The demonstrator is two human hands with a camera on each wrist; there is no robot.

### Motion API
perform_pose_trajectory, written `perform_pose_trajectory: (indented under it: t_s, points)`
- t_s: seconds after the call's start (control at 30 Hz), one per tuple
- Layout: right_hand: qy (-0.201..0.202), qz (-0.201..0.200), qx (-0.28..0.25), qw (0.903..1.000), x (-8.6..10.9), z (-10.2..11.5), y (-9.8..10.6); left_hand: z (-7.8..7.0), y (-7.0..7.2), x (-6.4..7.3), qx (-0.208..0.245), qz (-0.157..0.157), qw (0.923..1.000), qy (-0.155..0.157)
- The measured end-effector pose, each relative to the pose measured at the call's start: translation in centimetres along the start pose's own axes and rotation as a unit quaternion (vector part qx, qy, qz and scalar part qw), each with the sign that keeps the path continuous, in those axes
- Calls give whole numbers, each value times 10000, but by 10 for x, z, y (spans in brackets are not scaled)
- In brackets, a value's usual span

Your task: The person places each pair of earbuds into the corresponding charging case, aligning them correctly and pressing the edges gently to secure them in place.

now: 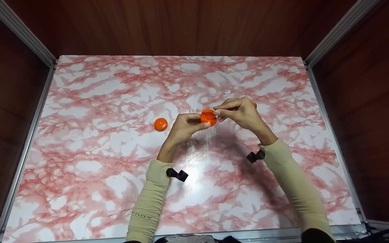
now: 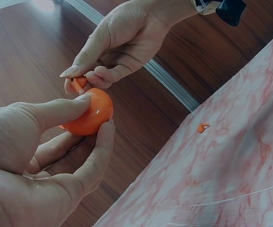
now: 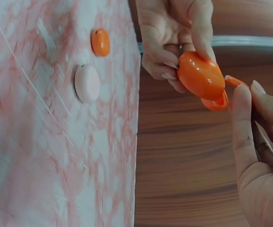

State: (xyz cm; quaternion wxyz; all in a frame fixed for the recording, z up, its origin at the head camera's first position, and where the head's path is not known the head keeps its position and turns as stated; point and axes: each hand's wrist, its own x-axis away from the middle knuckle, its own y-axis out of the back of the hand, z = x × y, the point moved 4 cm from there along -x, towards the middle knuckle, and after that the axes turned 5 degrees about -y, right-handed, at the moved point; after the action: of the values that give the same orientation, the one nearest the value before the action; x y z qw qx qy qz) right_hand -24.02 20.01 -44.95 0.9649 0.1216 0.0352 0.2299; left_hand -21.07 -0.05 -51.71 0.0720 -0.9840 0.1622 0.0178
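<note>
My left hand (image 1: pixel 183 127) grips a glossy orange earbud case (image 1: pixel 208 118) between thumb and fingers, its lid raised. Just to the right, my right hand (image 1: pixel 242 112) pinches a small orange earbud (image 2: pixel 79 83) by the case's opening. In the right wrist view, the earbud's stem (image 3: pixel 236 81) shows close to the case (image 3: pixel 200 75); whether they touch I cannot tell. A second orange earbud (image 2: pixel 203 127) lies on the table, mostly hidden behind the right hand in the head view.
A round orange object (image 1: pixel 160 124) lies on the marbled table (image 1: pixel 113 189), left of the left hand. The right wrist view also shows a pale oval object (image 3: pixel 87 83) near it. Dark wood panels (image 1: pixel 181 27) stand around the table's back and sides.
</note>
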Motion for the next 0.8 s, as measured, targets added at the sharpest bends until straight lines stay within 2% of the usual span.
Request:
perform_pose_trajectory:
  t_s: [0.33,0.57,0.8]
  points:
    - [66,-156,335,9993,0,0,-5,1,2,1,-90,13,10000,-31]
    - [171,-184,591,9979,0,-1,-9,1,2,1,27,-18,10000,23]
    - [287,-309,1096,9931,0,-4,-12,1,2,1,-18,39,10000,15]
